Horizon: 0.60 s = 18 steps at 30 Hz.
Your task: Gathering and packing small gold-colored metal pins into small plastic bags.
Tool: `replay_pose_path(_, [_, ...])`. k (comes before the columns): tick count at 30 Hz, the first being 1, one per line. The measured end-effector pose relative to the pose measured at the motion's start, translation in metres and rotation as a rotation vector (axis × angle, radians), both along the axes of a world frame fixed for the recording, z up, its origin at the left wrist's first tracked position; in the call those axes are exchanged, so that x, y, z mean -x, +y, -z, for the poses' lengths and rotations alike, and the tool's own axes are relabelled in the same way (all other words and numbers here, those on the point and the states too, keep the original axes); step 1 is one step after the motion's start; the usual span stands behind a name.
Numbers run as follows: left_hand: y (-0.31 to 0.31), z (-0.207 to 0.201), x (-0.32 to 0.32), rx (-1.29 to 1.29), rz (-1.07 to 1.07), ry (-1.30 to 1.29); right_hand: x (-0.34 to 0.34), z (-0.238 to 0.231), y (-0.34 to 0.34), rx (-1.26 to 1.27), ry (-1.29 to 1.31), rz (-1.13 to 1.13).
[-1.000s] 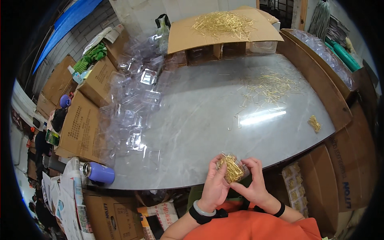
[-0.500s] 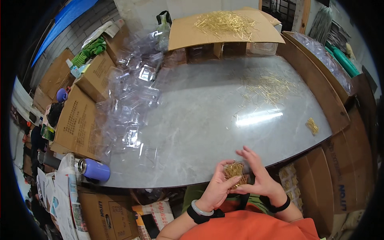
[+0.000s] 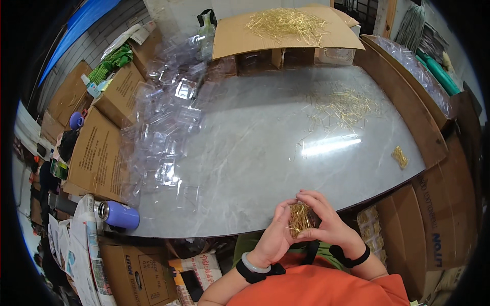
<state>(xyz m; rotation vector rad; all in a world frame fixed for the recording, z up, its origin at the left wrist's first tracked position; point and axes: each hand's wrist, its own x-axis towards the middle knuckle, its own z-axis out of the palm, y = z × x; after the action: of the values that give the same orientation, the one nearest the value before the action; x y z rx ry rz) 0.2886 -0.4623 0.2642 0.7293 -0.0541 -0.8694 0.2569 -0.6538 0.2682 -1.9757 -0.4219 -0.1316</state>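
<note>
Close to my body, at the table's near edge, a bundle of gold wire hooks is cupped between my two hands. My left hand wraps its left side, with the thumb up along the wires. From the right, my right hand closes round it, fingers arched over the top and thumb at the lower side. Whether a clear case surrounds the wires is hard to make out. Farther off on the grey table lies a loose scatter of the same hooks. A small neat bundle rests near the right edge.
Clear plastic boxes are heaped along the left side. At the back, a cardboard sheet bears a big pile of gold wires. A purple flask lies at the near left corner. Cardboard panels border the right side.
My right hand's raised, spread fingers have come down and closed over the top of the bundle. My left thumb has moved off the front of the wires, showing more of them.
</note>
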Motion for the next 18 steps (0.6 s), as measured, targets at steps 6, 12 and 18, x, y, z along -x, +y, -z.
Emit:
replay_pose_path(6, [-0.003,-0.003,-0.002,0.053,-0.014,0.048,0.004,-0.005,0.005,0.108,-0.027,0.021])
replay_pose_path(12, [-0.011,-0.006,0.001,0.075,-0.077,0.065,0.003,-0.007,0.029,0.358,-0.275,0.330])
replay_pose_path(18, [-0.009,-0.004,0.002,0.114,-0.105,0.050,0.005,0.010,0.036,0.364,-0.239,0.371])
